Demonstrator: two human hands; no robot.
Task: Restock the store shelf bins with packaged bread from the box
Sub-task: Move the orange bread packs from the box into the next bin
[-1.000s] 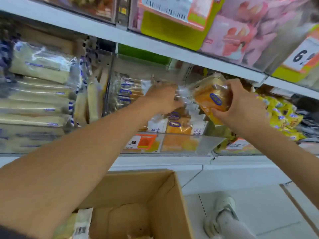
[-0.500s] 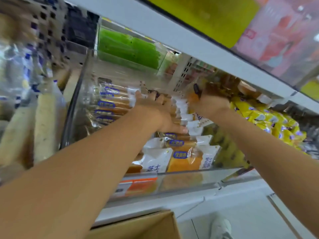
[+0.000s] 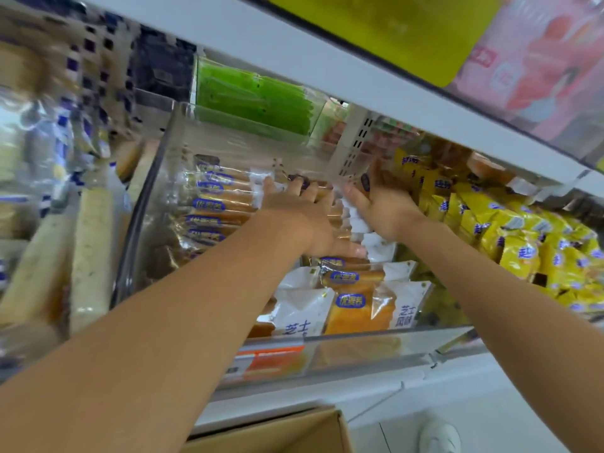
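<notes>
A clear plastic bin point(image 3: 376, 349) on the shelf holds rows of packaged bread point(image 3: 349, 305) with blue labels and white ends. My left hand point(image 3: 299, 212) reaches deep into the bin, its fingers spread flat and pressing on the packs in the rear rows. Beside it, my right hand point(image 3: 380, 199) sits at the bin's back right with the palm turned left and the fingers straight, touching a bread pack point(image 3: 365, 182) there. A corner of the cardboard box point(image 3: 281, 431) shows at the bottom edge; its contents are hidden.
Yellow snack packs point(image 3: 523, 243) fill the bin to the right. Long pale loaves point(image 3: 91, 256) stand in the bin to the left, and green packs point(image 3: 255, 103) lie behind. The upper shelf board point(image 3: 327, 60) hangs close overhead. A white shoe point(image 3: 439, 438) is on the floor.
My right hand carried a bread pack from in front of the shelf into the back of the bin and its fingers have straightened. My left hand moved deeper onto the packs. The view tilted upward.
</notes>
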